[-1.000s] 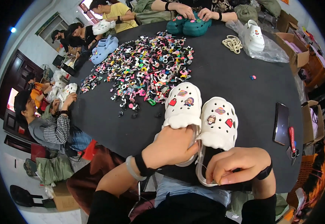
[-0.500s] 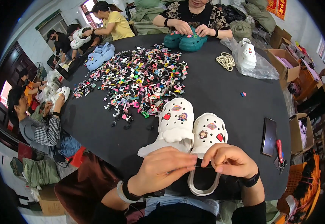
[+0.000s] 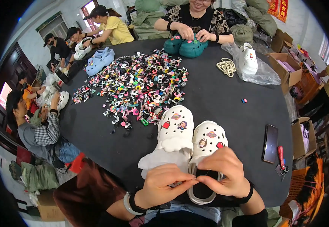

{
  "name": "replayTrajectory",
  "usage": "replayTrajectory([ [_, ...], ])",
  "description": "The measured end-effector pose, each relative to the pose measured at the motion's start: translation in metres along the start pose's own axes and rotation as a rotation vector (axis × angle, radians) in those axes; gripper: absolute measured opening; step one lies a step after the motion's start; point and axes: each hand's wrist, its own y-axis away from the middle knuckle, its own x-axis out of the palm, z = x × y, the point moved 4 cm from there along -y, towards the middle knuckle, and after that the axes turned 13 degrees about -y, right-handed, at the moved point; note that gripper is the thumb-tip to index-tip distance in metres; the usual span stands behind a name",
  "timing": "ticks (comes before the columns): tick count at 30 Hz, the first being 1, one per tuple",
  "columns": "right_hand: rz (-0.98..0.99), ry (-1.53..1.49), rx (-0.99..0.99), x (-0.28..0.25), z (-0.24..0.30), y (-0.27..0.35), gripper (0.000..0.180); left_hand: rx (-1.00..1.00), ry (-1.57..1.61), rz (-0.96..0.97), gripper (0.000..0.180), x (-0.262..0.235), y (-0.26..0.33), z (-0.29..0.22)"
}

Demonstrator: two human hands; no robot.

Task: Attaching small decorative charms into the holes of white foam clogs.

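Pair of white clogs [image 3: 189,140] with little cartoon charms stuck in the holes, sitting side by side on the black table [image 3: 225,94] right at the near edge, just this side of the pile of colourful charms [image 3: 134,87]. Left hand [image 3: 164,187] is pinched shut right at the back of the right-side clog, fingertips touching the right hand [image 3: 225,172], which curls over that clog's heel strap and grips it.

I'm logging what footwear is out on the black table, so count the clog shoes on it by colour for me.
White foam clog shoes: 3, two by the person's left hand and right hand, one on clear plastic wrap.
Teal foam clog shoes: 2
Light blue foam clog shoes: 2, stacked together
Total: 7
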Motion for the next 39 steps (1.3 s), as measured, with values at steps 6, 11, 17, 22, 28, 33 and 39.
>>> replayTrajectory([
  [6, 0.037, -0.211, 0.211, 0.004, -0.011, 0.005, 0.018, 0.004, -0.036, -0.066, 0.014, 0.005, 0.004, 0.003],
  [11, 0.054, -0.217, 0.293, 0.012, -0.016, 0.006, 0.018, -0.011, -0.001, -0.051, 0.011, 0.004, 0.009, 0.007],
  [17, -0.032, -0.225, 0.219, 0.013, -0.015, 0.009, 0.015, -0.193, 0.083, -0.026, 0.013, 0.006, 0.013, 0.012],
  [22, -0.056, -0.282, 0.283, 0.015, -0.019, 0.013, 0.014, -0.146, 0.011, -0.044, 0.014, 0.001, 0.012, 0.009],
  [28, -0.025, -0.317, 0.293, 0.019, -0.020, 0.011, 0.013, -0.134, 0.036, -0.072, 0.015, 0.002, 0.014, 0.007],
  [33, 0.000, -0.293, 0.172, 0.019, -0.023, 0.012, 0.014, -0.108, 0.101, -0.108, 0.017, 0.004, 0.020, 0.014],
  [39, 0.028, -0.195, 0.088, 0.023, -0.018, 0.012, 0.015, -0.070, 0.152, -0.074, 0.020, 0.002, 0.025, 0.017],
])
